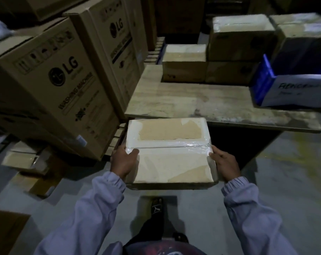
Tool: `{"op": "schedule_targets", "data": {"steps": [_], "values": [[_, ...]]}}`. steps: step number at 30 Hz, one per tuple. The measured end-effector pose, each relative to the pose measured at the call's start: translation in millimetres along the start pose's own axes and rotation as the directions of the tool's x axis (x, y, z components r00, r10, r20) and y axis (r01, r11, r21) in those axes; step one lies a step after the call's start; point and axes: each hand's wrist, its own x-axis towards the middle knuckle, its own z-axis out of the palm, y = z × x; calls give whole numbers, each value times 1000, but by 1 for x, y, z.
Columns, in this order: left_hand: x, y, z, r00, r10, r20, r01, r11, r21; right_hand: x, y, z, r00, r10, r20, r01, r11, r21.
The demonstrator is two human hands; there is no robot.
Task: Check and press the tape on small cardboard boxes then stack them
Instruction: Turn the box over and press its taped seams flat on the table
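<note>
I hold the box (169, 153) just before the table (202, 102) | left hand (124, 161), right hand (226, 166) grip its sides | thumbs on top, likely to keep it level.

Matt cardboard box (169, 153) under glossy clear tape (192, 145) (wrinkled); worn wooden table (202, 102).

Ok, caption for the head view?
Left hand and right hand grip a taped box before a table of stacked boxes.

Left hand (124, 162) centre frame, thumb curled over box (167, 162) top, right hand (225, 165) clasping opposite side, pale sleeves (93, 208) reaching up from lower frame
</note>
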Motion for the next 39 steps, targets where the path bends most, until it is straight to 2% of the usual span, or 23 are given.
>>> {"op": "schedule_targets", "data": {"steps": [5, 11, 15, 22, 28, 36, 39], "values": [[57, 29, 14, 998, 44, 53, -43, 999, -22, 41, -25, 6, 996, 44, -79, -45, 999, -8], [131, 61, 21, 994, 63, 86, -64, 998, 9, 100, -54, 21, 987, 36, -159, -48, 996, -69], [168, 70, 30, 992, 82, 90, -87, 995, 52, 121, -63, 34, 979, 57, -194, -67, 997, -48], [214, 91, 67, 975, 75, 210, -77, 997, 4, 165, -65, 28, 972, 68, -226, -91, 992, -91], [252, 124, 112, 980, 41, 194, -57, 995, 79, 232, -68, 3, 982, 54, -184, -84, 984, -160], [297, 183, 157, 988, -2, 155, -20, 990, 137, 324, -66, -30, 983, 106, -149, -111, 993, -25], [310, 192, 166, 991, -17, 134, -1, 991, 134, 345, -69, -35, 992, 86, -93, -95, 991, -93]]}}
